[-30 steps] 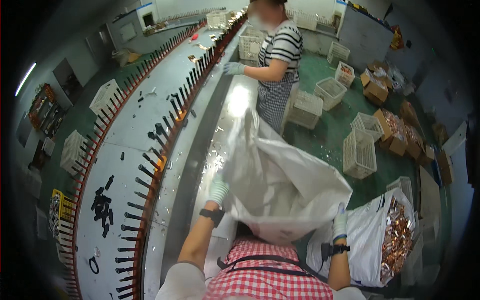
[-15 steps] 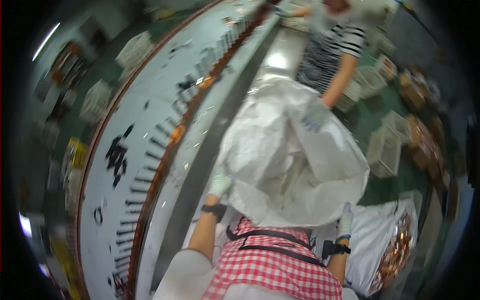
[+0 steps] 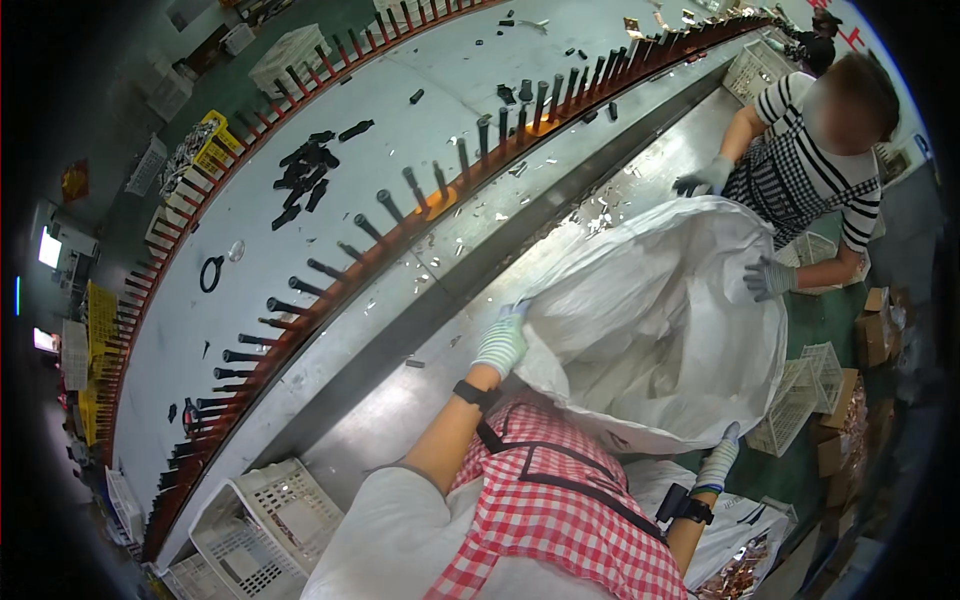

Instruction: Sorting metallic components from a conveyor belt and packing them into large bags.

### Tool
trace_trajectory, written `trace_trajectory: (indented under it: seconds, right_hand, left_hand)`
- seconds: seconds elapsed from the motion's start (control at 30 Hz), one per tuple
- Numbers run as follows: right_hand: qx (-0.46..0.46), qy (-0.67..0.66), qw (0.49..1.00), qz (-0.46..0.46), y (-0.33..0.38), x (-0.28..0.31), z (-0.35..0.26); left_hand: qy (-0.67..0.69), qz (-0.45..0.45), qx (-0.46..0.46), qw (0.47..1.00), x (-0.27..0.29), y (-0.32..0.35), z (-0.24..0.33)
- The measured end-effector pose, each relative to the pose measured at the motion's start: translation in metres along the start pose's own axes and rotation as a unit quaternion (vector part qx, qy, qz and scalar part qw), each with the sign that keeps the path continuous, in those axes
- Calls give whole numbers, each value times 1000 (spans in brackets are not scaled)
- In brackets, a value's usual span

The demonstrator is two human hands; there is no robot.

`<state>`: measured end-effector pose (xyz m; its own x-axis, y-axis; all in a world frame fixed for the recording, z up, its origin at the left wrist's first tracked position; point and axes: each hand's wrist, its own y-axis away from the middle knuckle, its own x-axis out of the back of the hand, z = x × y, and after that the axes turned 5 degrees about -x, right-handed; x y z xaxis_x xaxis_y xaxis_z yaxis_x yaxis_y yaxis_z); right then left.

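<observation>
Centrally, a white woven sack (image 3: 660,340) gapes wide, its mouth facing up, beside a steel bench (image 3: 400,405) and partly over the bench's right-hand edge. The person's left hand (image 3: 500,343), in a striped glove, is closed on the sack's left rim; the right hand (image 3: 718,462), similarly gloved, grips the near right rim, in front of a red-checked apron (image 3: 570,490). Opposite stands a co-worker in a striped top (image 3: 850,165): one gloved hand (image 3: 770,278) lies with fingers spread against the sack's right side, while the other (image 3: 708,178) is at the far rim, its grip impossible to tell. Silvery scraps (image 3: 600,213) lie along the bench toward its far end. To the left, a curved tabletop (image 3: 350,225) bears rows of upright black spindles (image 3: 415,188) along both long edges; between them lie a heap of black cylindrical parts (image 3: 305,170) and, nearer the left edge, a black ring (image 3: 211,274). A white slatted crate (image 3: 285,520) occupies the bench's near end. Below the right hand, a second sack (image 3: 755,515) shows copper-coloured pieces (image 3: 735,572) at its opening.
</observation>
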<state>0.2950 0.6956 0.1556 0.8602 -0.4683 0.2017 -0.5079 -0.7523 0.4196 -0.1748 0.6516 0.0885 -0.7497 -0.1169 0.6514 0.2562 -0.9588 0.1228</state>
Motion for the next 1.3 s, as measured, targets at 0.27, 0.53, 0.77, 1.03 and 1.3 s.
trace_trajectory:
  seconds: [0.27, 0.53, 0.77, 1.03, 1.3]
  right_hand:
    - [-36, 116, 993, 8, -57, 68, 77]
    - [59, 240, 967, -57, 9, 9, 4]
    - [117, 157, 980, -20, -10, -7, 10]
    - [48, 199, 968, -148, 17, -12, 1]
    - [85, 92, 991, -52, -28, -1, 4]
  left_hand:
    - [-23, -151, -39, 988, -30, 33, 7]
    - [46, -175, -169, 969, -39, 10, 37]
    - [56, -53, -180, 981, -39, -37, 28]
    - [24, -97, -101, 990, -32, -46, 31]
    - [117, -80, 9, 990, -42, -52, 18]
